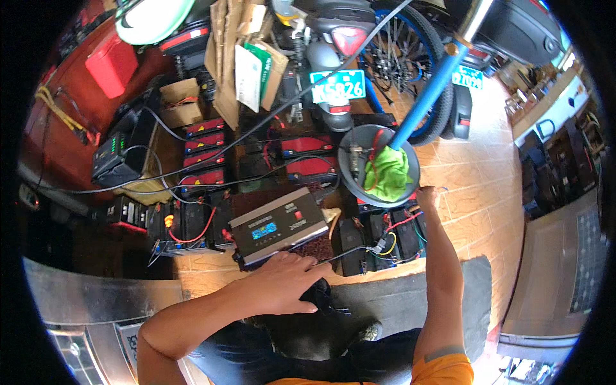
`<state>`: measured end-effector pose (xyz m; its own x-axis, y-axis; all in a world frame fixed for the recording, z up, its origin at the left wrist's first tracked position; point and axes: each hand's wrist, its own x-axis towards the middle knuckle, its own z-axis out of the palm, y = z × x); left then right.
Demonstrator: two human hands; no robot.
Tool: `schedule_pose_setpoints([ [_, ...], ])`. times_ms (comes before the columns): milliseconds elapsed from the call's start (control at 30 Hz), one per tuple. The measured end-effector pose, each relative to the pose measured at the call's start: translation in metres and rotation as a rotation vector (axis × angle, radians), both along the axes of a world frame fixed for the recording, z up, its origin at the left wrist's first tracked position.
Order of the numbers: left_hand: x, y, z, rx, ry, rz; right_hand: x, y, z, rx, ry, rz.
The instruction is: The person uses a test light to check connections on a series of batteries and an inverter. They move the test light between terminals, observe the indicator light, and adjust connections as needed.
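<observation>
Light, steady contact seemed best for the power inverter at the dark red mat's near edge, left hand with fingers slightly spread, right hand's fingers I could not tell.

The left hand covers part of the near edge of the unit, whose screen is too small to read. Right of the unit, a bucket hides some batteries, and a cloth covers much of its inside; what the right hand touches there is unclear. Beyond the unit, the upper edge crops the pole and motorbike; nearer than the unit, the lower edge crops a sleeve.
</observation>
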<state>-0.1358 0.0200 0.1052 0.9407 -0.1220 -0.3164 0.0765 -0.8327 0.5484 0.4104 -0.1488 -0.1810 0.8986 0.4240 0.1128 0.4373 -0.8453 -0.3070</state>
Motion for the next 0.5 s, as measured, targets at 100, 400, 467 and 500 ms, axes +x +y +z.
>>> schedule_pose_setpoints([
  [100, -0.001, 0.001, 0.000, 0.013, 0.000, 0.005, -0.005, 0.004, 0.001, -0.035, -0.065, 0.021],
  [400, 0.041, -0.040, -0.056, -0.153, 0.037, -0.081, 0.007, -0.030, 0.000, 0.120, -0.087, -0.032],
  [467, 0.057, -0.057, -0.082, -0.110, 0.069, -0.156, 0.005, -0.051, 0.006, 0.049, -0.081, -0.081],
  [500, 0.065, -0.066, -0.096, -0.065, 0.118, -0.183, 0.002, -0.060, 0.008, -0.017, -0.052, -0.140],
])
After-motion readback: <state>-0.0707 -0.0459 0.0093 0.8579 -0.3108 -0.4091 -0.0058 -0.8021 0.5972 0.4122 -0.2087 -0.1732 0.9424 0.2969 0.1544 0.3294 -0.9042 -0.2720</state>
